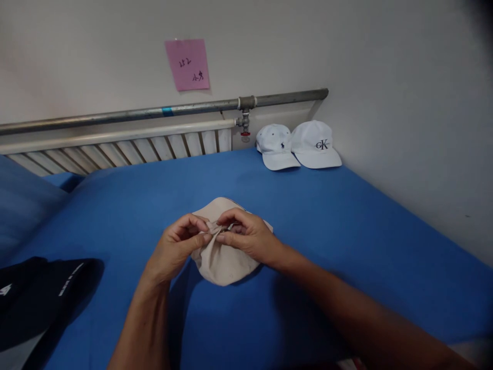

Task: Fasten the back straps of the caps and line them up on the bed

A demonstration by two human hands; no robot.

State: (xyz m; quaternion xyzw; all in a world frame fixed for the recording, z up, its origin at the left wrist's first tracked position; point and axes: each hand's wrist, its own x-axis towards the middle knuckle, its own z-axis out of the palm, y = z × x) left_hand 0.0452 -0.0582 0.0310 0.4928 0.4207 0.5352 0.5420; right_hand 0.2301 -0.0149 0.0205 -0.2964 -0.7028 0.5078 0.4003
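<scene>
A beige cap (227, 264) lies on the blue-covered surface in front of me, its brim pointing away. My left hand (179, 244) pinches the cap's fabric at its middle between thumb and fingers. From the other side, my right hand (248, 236) pinches the same gathered spot, close beside the left fingertips. The cloth is bunched up between the two hands. Exactly which strap or edge the fingers hold is hard to make out.
Two white caps, one with a small dark logo (275, 146) and one with "CK" lettering (316, 144), sit at the back right. Dark caps (50, 288) lie at the left on the blue cover (327, 231). A radiator (154, 149) and a pipe (127, 114) run along the wall.
</scene>
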